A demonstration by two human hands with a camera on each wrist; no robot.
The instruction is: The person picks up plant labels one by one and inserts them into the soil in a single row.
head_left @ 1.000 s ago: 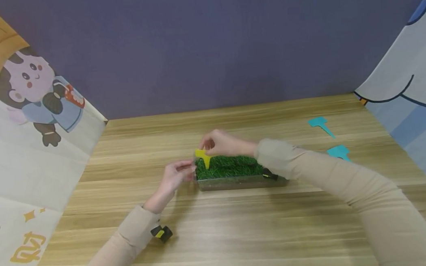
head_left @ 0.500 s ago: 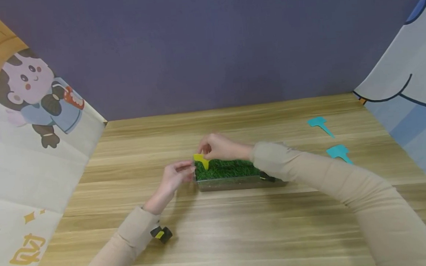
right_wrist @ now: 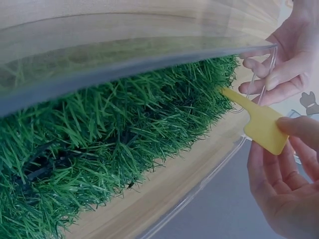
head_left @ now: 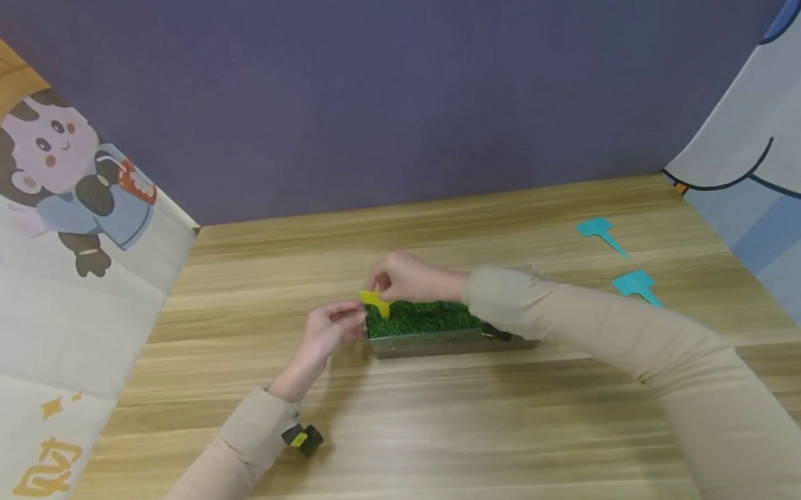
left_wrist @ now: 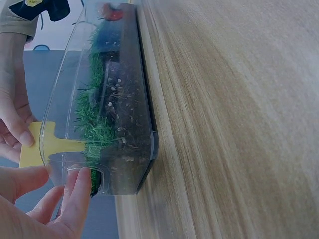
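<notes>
A yellow T-shaped plant label (head_left: 376,303) stands with its narrow stem down in the green artificial grass (head_left: 432,317) at the left end of a clear, long box (head_left: 454,344). My right hand (head_left: 409,276) pinches the label's broad head between thumb and fingers. In the right wrist view, the label's stem tip (right_wrist: 227,93) is hidden among the blades. My left hand (head_left: 329,327) is at the box's left end, its extended fingertips (left_wrist: 79,181) touching the clear end wall by a rounded cutout and its thumb near the rim. Dark soil shows through the long side.
Two blue T-shaped labels lie on the wooden table to the right, one farther back (head_left: 599,230) and one nearer (head_left: 637,285). A dark wall (head_left: 391,90) rises behind the table. Printed cartoon panels flank both sides. My right sleeve (head_left: 583,308) hides the box's right end.
My right hand has moved slightly left and down with the yellow label, and its stem has sunk deeper into the grass. My left hand stays at the box's end.
</notes>
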